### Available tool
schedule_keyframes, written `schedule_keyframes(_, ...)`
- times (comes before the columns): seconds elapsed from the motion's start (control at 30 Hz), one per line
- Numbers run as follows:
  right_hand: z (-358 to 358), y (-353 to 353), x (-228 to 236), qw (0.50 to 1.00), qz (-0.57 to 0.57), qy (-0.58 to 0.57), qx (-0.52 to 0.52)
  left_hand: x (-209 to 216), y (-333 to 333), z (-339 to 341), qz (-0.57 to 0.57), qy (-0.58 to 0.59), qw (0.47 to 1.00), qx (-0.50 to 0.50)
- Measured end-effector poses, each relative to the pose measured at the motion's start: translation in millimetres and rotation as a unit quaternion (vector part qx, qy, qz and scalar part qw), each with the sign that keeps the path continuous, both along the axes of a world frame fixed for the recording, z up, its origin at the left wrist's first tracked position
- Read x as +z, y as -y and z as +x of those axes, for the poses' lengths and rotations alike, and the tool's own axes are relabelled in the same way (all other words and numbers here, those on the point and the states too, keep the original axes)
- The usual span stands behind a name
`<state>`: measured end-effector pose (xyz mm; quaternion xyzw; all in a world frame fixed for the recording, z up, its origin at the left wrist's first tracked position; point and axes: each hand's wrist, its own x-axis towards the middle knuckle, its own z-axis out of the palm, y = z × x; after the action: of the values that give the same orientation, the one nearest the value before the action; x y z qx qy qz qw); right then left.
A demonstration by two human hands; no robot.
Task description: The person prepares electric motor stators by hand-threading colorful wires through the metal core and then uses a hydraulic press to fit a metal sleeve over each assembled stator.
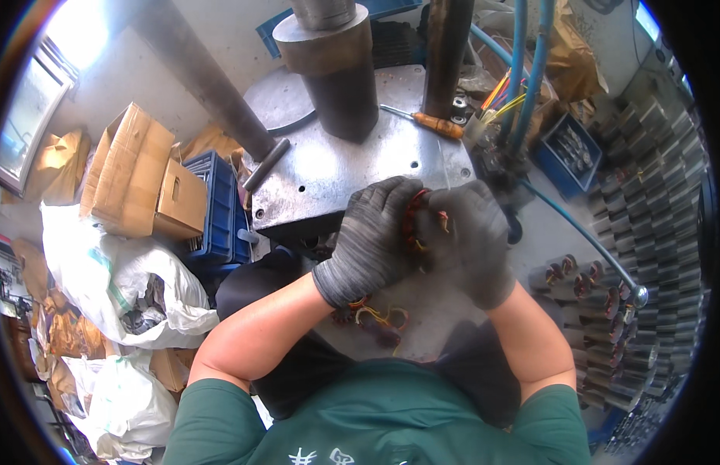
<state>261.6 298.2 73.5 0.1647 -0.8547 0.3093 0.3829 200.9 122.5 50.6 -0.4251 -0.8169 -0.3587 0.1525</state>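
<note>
Both my hands wear grey knit gloves and meet over the near edge of a steel press plate [360,170]. My left hand [383,232] is closed round what looks like a motor stator, its red copper windings [414,221] showing between the gloves. On the other side of it, my right hand [472,240] is curled against the same part, smeared by motion. Short lead wires [443,222] stick out by the right fingers. Most of the part is hidden by the gloves. Below my wrists lie more wound parts with yellow and red wires [381,318].
A thick steel ram [336,93] stands over the plate between two columns. A wooden-handled screwdriver [437,124] and a short metal bar [267,165] lie on it. Cardboard boxes [139,170] and white sacks [120,271] sit left; stacked metal cores [646,232] rise right, near a blue bin [569,155].
</note>
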Motion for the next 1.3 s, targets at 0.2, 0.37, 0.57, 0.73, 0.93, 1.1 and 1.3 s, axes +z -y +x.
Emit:
schedule_keyframes(0.2, 2, 0, 1, 0.996, -0.069, 0.058, 0.015, -4, 2, -1, -0.026, -0.079, 0.997, -0.007)
schedule_keyframes(0.37, 0, 5, -7, 0.998, -0.041, 0.042, 0.003, -2, 0, 1, -0.038, -0.074, 0.996, -0.005)
schedule_keyframes(0.57, -4, 6, -18, 1.0, -0.019, -0.008, 0.0, -4, -7, 3, -0.044, -0.023, 0.999, 0.009)
schedule_keyframes(0.73, -2, 16, -14, 0.993, -0.1, -0.029, 0.063, -3, -1, -8, -0.009, -0.014, 1.0, 0.016)
schedule_keyframes(0.93, 21, -16, 15, 0.946, -0.281, 0.092, 0.137, -2, 9, -15, 0.183, 0.272, 0.944, -0.043)
schedule_keyframes(1.1, 32, -36, 34, 0.939, -0.253, 0.123, 0.2, 4, 20, -17, 0.188, 0.239, 0.951, -0.054)
schedule_keyframes(1.3, 37, -19, 35, 0.944, -0.195, 0.093, 0.25, 11, 21, -11, 0.151, 0.225, 0.958, -0.097)
